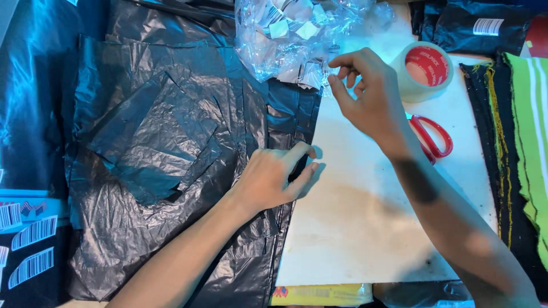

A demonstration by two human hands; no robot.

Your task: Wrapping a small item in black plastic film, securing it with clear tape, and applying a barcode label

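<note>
Head view: our left hand (273, 178) flat, fingers spread, pressing black plastic sheet (165, 148) at white board (365, 228) edge; our right hand (365, 94) pinching small label beside clear bag of labels (291, 34); tape roll (425, 69) and scissors (431, 137) untouched, nothing stuck on yet

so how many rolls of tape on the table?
1. The tape roll lies flat at the top right of the white board, just above the red scissors and right of the right hand. More could be hidden under the plastic bags.
</note>
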